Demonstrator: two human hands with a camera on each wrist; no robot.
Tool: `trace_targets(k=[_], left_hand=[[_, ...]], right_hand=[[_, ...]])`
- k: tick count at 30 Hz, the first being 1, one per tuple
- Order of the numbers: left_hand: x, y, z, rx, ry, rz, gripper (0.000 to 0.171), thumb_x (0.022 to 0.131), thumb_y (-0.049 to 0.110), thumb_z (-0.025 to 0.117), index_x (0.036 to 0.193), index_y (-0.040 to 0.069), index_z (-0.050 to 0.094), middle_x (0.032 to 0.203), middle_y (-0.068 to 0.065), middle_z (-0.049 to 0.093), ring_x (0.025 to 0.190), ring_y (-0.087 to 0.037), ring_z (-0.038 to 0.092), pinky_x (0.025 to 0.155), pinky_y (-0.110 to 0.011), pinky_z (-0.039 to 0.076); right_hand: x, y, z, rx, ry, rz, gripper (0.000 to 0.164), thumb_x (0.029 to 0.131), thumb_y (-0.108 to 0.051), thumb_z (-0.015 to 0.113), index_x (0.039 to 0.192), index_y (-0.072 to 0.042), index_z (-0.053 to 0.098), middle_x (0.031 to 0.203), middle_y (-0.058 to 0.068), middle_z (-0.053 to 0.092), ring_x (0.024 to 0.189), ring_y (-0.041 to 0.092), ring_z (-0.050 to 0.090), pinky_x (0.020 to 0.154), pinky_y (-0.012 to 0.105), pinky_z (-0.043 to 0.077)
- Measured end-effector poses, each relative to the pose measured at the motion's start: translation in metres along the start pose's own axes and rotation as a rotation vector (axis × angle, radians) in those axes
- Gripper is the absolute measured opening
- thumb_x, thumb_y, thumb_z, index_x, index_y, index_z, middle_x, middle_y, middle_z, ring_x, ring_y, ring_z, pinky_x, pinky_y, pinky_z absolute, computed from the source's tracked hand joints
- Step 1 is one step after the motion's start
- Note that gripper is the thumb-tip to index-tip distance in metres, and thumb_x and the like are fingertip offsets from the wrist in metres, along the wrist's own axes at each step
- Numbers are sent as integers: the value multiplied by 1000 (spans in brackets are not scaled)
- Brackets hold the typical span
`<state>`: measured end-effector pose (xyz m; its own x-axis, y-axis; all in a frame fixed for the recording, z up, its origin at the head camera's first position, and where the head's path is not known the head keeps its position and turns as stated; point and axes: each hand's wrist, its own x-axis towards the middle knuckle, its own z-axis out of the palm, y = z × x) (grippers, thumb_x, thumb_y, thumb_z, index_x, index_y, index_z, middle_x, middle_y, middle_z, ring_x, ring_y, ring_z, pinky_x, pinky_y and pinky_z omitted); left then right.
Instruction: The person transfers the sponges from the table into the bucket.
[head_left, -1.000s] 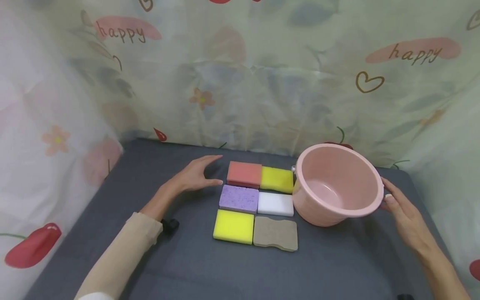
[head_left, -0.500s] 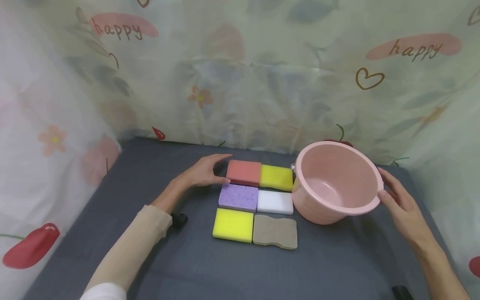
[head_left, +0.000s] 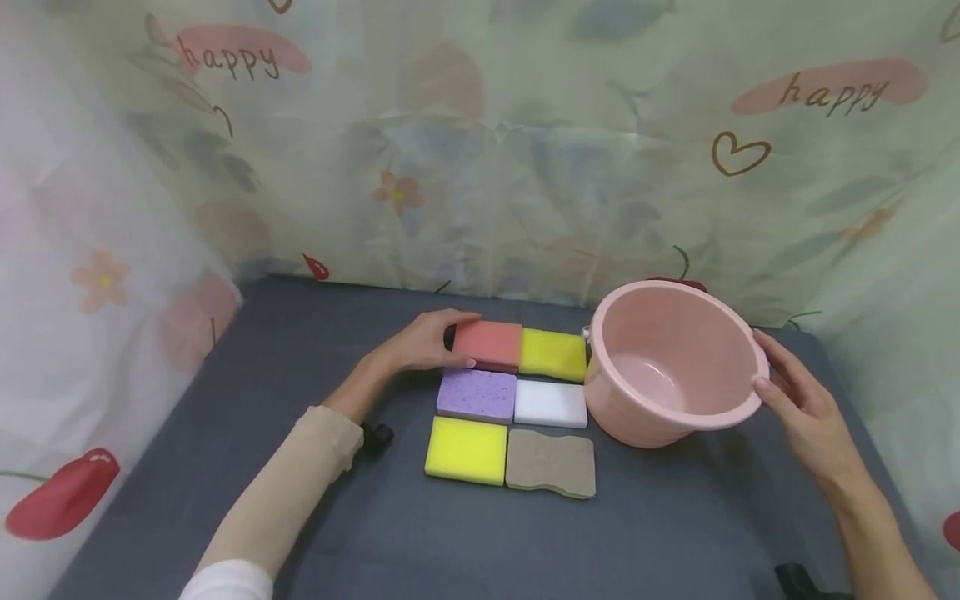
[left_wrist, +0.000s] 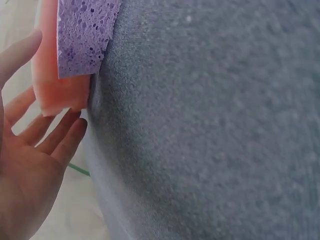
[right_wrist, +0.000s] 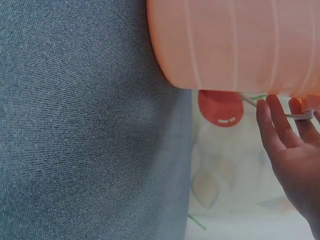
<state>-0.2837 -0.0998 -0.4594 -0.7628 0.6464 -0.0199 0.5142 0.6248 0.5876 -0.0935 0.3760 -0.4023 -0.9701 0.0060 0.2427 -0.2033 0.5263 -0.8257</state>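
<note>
My left hand (head_left: 431, 342) reaches over the left end of a pink sponge (head_left: 491, 340), thumb along its front edge and index finger along its back edge. In the left wrist view, the fingertips (left_wrist: 74, 114) sit right at the sponge's end. A purple sponge (head_left: 476, 395) lies directly in front of the pink one. At the right, my right hand (head_left: 806, 412) touches the rim of a pink bucket (head_left: 667, 425), thumb and index finger spread. Its extended fingers (right_wrist: 277, 125) lie against the bucket's side near the wire handle (right_wrist: 295, 116) in the right wrist view.
Beside these lie a dark yellow sponge (head_left: 553, 355), a white sponge (head_left: 551, 404), a bright yellow sponge (head_left: 466, 451) and a grey-brown wavy-edged sponge (head_left: 551, 464). All rest on the dark grey tabletop (head_left: 420, 542). A printed curtain (head_left: 495, 192) hangs behind and at the sides.
My left hand has moved right until its thumb and fingers straddle the pink sponge's end. My right thumb has come in onto the bucket's rim. Sponges and bucket keep their places.
</note>
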Motion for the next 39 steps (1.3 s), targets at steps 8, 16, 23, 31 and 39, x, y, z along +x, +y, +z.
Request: trace_targets(k=[8,16,23,31,39], left_hand=[[4,2,2,16,12,26,72,84,40,79,146,17,51,138,-8,56,117,-21,53,100,-42,44],[-2,0,1,-2,23,1,69,85,46,76,144,18,54,134,-5,58,112,-19,54,98,-40,45],[-5,1,-6,-25,68,6,65,85,43,77,140,15,57,132,-4,60,108,-19,55,95,-40,47],[-6,5,-13,-38,89,5,61,84,40,78,135,13,59,125,-4,61,100,-19,55,88,-36,47],[-4,17,-28,-42,87,-8,62,85,41,77,136,14,56,122,-4,62,100,-19,56,88,-37,47]], right_hand=[[-1,-3,-1,33,-5,12,58,102,-3,52,156,-15,34,154,-2,40,127,-6,47,89,7,41],[-4,0,0,67,-4,26,58,102,-3,51,156,-15,34,153,-2,40,124,-8,47,87,6,41],[-2,-1,-1,38,-8,42,60,102,-5,53,157,-18,32,156,-2,37,125,-8,45,87,6,41],[-2,1,0,38,-13,56,61,102,-6,53,157,-20,31,157,-1,35,129,-4,44,87,6,41],[0,1,-1,45,-13,74,61,102,-7,54,157,-20,31,158,-1,34,131,-1,44,87,7,42]])
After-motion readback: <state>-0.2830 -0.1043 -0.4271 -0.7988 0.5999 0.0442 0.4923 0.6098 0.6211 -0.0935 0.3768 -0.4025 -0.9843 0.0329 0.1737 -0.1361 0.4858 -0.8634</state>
